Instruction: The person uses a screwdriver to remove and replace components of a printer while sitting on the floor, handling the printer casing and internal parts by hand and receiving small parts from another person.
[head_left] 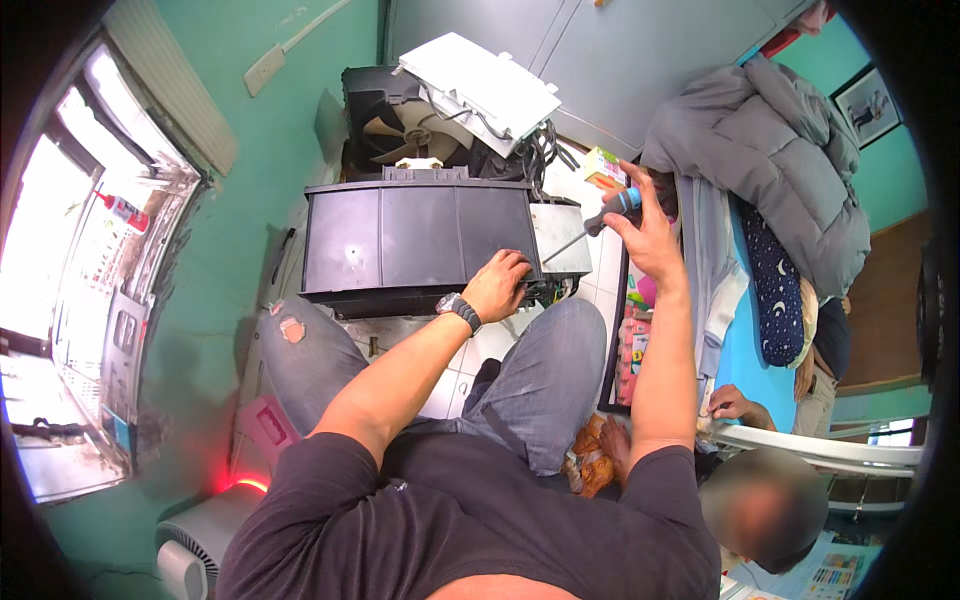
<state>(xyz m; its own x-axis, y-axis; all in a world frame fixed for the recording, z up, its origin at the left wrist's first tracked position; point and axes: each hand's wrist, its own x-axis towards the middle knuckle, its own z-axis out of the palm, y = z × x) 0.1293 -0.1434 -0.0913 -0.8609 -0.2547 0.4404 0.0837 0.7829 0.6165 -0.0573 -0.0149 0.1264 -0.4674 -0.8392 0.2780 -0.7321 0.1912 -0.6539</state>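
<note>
From the appliance housing (420, 230), the fan (415, 130) lies behind at 12 o'clock, the screwdriver (606, 215) at 3, in the right hand (652, 240), the window (60, 230) at 9.

Black casing (420, 238), white panel (480, 85), beige fan (418, 134); screwdriver (597, 223) black with a blue end; green wall (225, 90), grey quilt (765, 150), navy bolster (774, 310) patterned with pale moons and stars; red-and-white bottle (126, 212), blue-grey jeans (548, 375), dark shirt (480, 520).

white-tiled floor (486, 347) | black housing (410, 235) | blue bed (762, 385) | grey quilt (780, 160), moon-patterned pillow (768, 290)
</note>
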